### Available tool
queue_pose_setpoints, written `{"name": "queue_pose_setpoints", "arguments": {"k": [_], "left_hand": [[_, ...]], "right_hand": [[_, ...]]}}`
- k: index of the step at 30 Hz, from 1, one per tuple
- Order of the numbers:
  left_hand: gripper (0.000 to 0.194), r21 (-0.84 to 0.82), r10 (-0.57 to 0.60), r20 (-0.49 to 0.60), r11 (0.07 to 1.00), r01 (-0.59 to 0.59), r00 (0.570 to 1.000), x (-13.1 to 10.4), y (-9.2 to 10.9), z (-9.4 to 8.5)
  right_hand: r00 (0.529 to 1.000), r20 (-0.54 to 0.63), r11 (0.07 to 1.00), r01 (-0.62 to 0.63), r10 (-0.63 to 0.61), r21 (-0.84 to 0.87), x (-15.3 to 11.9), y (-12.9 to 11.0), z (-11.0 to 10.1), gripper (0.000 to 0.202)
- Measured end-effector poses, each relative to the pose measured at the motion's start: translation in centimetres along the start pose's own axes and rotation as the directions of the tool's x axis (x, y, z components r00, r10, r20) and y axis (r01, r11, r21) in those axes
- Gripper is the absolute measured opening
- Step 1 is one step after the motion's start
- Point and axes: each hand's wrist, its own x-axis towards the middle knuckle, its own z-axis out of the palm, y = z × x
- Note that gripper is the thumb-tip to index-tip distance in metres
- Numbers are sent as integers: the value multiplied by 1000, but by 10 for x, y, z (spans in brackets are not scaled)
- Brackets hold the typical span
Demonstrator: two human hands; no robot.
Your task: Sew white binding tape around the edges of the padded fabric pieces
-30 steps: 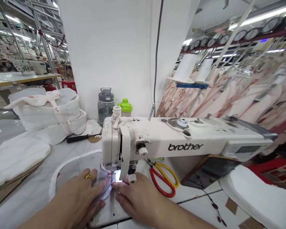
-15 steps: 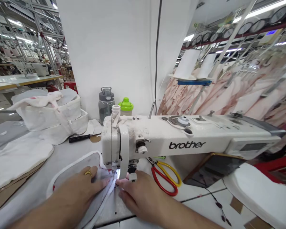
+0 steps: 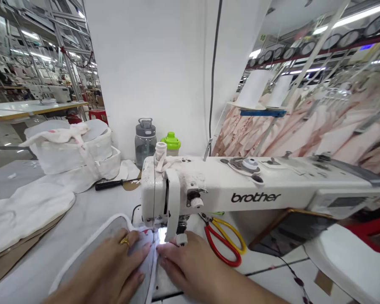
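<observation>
A grey fabric piece with a white bound edge point(image 3: 91, 240) lies under the head of a white Brother sewing machine point(image 3: 215, 185). My left hand point(image 3: 114, 261), with a gold ring, rests flat on this fabric, fingers apart, left of the needle area. Close to the presser foot, my right hand point(image 3: 190, 261) has its fingers closed at the fabric's right edge, beside the lit needle plate. The machine head partly covers the needle and the right fingertips. Just right of that hand lie scissors point(image 3: 223, 240) with one red and one yellow handle.
White bundled pieces point(image 3: 72, 152), a black-handled screwdriver point(image 3: 109, 185) and stacked white pieces point(image 3: 28, 211) sit at left. A grey bottle point(image 3: 145, 145) and green-lidded cup point(image 3: 171, 143) stand behind. A dark-screened device point(image 3: 288, 232) leans under the machine arm; white fabric point(image 3: 345, 257) lies right.
The fabric's bound right edge now runs straighter toward me. My left hand has shifted right, with more fingers showing spread on the fabric. The whole view has shifted slightly.
</observation>
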Motion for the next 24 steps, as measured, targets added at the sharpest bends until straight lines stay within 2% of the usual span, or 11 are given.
{"name": "queue_pose_setpoints", "arguments": {"k": [2,3,6,10,14,16,19,21,24], "left_hand": [[41,46,-42,59,998,39,997,4,7,-6],[41,58,-47,49,997,45,998,5,9,-7],[39,82,-25,-44,996,29,999,6,11,-3],[36,95,-26,-131,995,39,991,8,6,8],[31,57,-40,-170,997,50,985,16,4,12],[31,23,23,-186,1000,-19,982,17,4,7],[29,-41,172,-129,983,-179,977,10,1,-3],[34,-34,201,-108,978,-206,974,1,-5,-5],[53,15,190,-169,982,-190,967,-11,-15,1]], "right_hand": [[1000,-25,1000,-4,5,8,0,0,2,31],[999,-34,1000,-4,4,16,0,1,2,31],[999,-40,999,21,-20,29,0,1,0,28],[990,-14,989,140,-139,41,-2,0,-2,23],[994,-6,994,106,-106,8,-2,-3,3,28],[997,1,997,74,-74,-4,-2,-4,6,31],[1000,0,1000,21,-21,-8,-1,-7,10,34],[1000,-5,1000,-5,5,-6,-1,-7,12,36],[1000,-13,1000,-11,11,-7,-1,-6,11,39]]}}
